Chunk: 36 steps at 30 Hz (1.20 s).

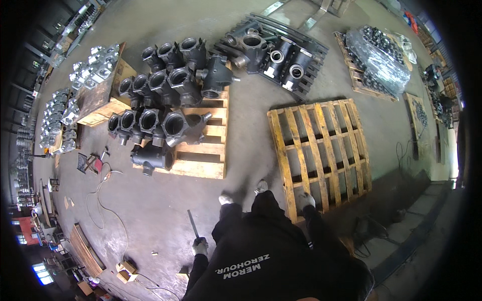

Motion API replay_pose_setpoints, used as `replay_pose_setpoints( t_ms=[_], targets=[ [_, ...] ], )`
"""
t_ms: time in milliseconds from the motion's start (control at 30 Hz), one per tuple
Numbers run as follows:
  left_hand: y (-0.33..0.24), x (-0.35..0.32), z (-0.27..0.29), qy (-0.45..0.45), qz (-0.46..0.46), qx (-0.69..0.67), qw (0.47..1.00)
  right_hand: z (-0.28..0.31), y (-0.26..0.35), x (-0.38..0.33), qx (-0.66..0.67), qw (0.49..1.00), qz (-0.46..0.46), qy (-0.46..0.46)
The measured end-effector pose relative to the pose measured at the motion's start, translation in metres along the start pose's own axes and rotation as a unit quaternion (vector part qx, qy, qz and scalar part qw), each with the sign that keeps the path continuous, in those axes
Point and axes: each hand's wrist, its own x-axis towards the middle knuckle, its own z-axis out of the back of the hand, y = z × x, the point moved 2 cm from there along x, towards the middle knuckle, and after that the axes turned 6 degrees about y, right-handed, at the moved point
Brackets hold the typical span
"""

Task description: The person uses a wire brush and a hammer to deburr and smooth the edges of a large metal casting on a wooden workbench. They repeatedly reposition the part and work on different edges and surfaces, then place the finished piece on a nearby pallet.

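One end of a bar sits in the closed fingers of the left hand, apparently held out to stay clear. The right hand meets the pallet at its near edge; whether gripping, I cannot tell.

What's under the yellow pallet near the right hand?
Gray floor shows through the gaps in the yellow pallet; whatever lies directly beneath its wood is hidden.
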Motion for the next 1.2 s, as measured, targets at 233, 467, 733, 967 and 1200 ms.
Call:
replay_pose_setpoints(
  t_ms=[233,467,733,967,1200],
  targets=[
    [0.017,0.021,0.076,0.001,-0.034,-0.044,0.998,0.007,0.103,-0.04,0.083,0.987,0.12,-0.071],
    [0.036,0.071,0.214,-0.035,-0.088,-0.034,0.995,-0.108,0.136,-0.113,0.099,0.992,0.058,-0.042],
    [0.01,0.094,0.388,-0.126,0.002,-0.018,0.992,-0.214,0.221,-0.227,-0.025,0.996,0.085,0.024],
    [-0.04,0.134,0.458,-0.16,0.037,-0.057,0.985,-0.289,0.35,-0.241,-0.032,0.992,0.12,0.012],
    [-0.136,0.153,0.518,-0.176,0.0,-0.156,0.972,-0.439,0.592,-0.288,-0.086,0.962,0.253,0.056]
  ],
)
